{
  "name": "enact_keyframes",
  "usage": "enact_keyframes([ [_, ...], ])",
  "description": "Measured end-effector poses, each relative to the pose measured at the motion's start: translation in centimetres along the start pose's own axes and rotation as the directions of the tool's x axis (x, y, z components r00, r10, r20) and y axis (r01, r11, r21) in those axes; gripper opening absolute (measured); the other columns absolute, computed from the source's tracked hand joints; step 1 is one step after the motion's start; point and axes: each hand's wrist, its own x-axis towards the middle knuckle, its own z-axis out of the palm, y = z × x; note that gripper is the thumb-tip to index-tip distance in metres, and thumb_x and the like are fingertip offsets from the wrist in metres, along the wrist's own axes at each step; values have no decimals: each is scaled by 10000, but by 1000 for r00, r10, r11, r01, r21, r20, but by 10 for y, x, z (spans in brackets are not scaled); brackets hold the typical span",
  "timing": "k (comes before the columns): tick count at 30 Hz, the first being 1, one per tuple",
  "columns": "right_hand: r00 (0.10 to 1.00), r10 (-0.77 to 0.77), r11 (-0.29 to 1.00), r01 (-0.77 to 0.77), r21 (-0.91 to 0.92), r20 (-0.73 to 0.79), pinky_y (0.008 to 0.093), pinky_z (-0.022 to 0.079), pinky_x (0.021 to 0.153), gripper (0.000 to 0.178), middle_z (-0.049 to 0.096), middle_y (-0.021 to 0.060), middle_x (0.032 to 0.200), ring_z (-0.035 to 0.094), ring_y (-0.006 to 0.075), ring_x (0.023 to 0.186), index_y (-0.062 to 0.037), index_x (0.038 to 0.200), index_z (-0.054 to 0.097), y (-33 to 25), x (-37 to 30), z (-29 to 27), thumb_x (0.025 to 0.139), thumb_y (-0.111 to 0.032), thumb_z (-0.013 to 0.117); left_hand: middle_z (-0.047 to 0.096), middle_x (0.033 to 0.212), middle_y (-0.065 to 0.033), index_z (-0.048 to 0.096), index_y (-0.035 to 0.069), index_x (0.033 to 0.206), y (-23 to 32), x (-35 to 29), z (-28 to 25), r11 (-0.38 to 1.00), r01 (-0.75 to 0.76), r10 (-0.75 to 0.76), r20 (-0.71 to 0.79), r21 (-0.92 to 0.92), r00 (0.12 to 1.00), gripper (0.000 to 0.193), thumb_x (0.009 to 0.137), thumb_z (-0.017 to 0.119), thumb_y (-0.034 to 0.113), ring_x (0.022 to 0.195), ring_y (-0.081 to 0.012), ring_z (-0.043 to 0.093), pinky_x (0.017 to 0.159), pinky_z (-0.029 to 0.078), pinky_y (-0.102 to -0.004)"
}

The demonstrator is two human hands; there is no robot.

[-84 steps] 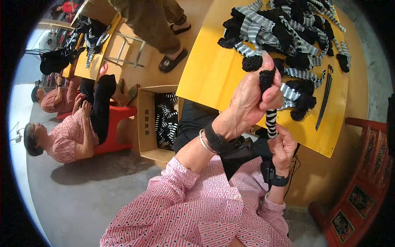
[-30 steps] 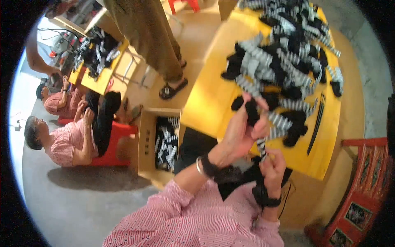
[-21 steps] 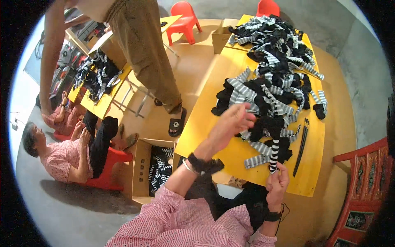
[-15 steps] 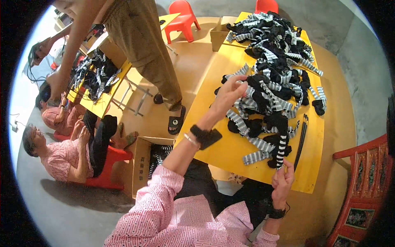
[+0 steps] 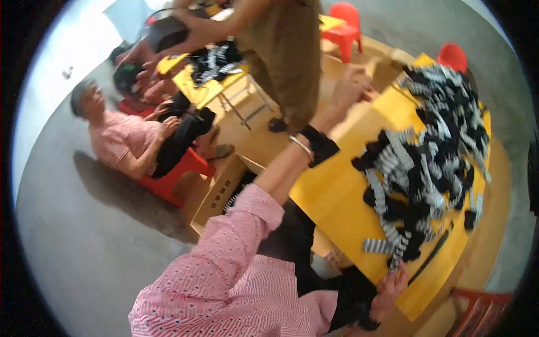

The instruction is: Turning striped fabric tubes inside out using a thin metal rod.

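A large heap of black socks with grey-and-white striped parts (image 5: pixel 429 151) covers much of the yellow table (image 5: pixel 323 194). My right hand (image 5: pixel 391 285), at the table's near edge, pinches the end of a black-and-white striped sock (image 5: pixel 400 247) that runs up into the heap. My left hand (image 5: pixel 352 89) is raised over the far left side of the table, apart from the heap. Its fingers are loosely bent and apart, somewhat blurred, with nothing visible in them. Beside my right hand, a thin dark rod-like bundle (image 5: pixel 431 258) lies on the table.
An open cardboard box (image 5: pixel 216 194) with striped pieces stands left of my legs. Beyond it a seated person (image 5: pixel 126 137) occupies a red stool. A standing person in brown trousers (image 5: pixel 283 62) holds a dark object near another sock-laden table. Red chairs (image 5: pixel 343 28) stand at the back.
My left hand has left the sock heap and risen away to the far left. My right hand keeps its pinch on the striped sock. The view has swung left, and the standing person's arms have shifted.
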Motion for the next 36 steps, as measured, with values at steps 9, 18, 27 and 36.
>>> enact_keyframes([
  [9,999,-37,993,40,109,-29,167,171,364,224,303,-68,518,242,7,416,-71,1079,457,-26,13,-6,875,-164,456,522,1021,-105,489,86,1152,-55,-14,58,908,-20,-160,392,418,906,449,811,542,374,940,-164,496,802,399,-267],
  [18,998,37,995,-32,99,-51,168,190,374,224,320,-75,536,263,10,429,-61,1068,462,-17,2,-13,874,-174,456,556,979,-198,512,130,1123,-104,-3,113,577,-430,134,438,694,889,572,730,535,544,948,-344,523,784,435,-389],
  [27,994,64,994,-55,-99,90,164,202,404,226,325,-91,571,278,9,456,-60,1079,483,-8,7,-12,859,-111,475,576,942,-151,566,129,1030,-117,-25,121,587,-611,-62,783,530,619,402,782,507,440,867,-309,554,723,439,-401],
  [36,997,26,997,-31,65,67,169,211,418,226,323,-83,569,288,13,468,-39,1072,469,-24,15,3,853,-93,460,585,915,-36,544,13,1032,-51,-70,78,963,-123,-24,528,241,849,311,863,493,270,845,-102,526,763,411,-233],
])
